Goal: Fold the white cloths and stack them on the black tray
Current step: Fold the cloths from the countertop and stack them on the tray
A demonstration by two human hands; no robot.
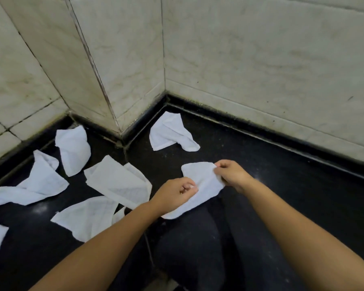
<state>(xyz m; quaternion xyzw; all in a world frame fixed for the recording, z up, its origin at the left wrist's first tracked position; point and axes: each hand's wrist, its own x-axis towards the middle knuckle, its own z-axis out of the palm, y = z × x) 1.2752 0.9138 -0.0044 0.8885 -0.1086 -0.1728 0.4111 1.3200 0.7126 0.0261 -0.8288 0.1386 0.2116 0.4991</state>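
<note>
My left hand (177, 191) and right hand (229, 173) each pinch an edge of one white cloth (202, 183) over my knee; I judge the task barely begun. Six crumpled cloths (118, 181) lie on the black floor (282, 185) by tiled walls (261, 59); no tray shows

A black, glossy floor (282, 185) is seen, boxed in by pale tiled walls. Loose white cloths are scattered on it: one (170, 132) near the corner, and five more crumpled ones (118, 181) spread out at the left, some overlapping, one cut off by the frame edge.
</note>
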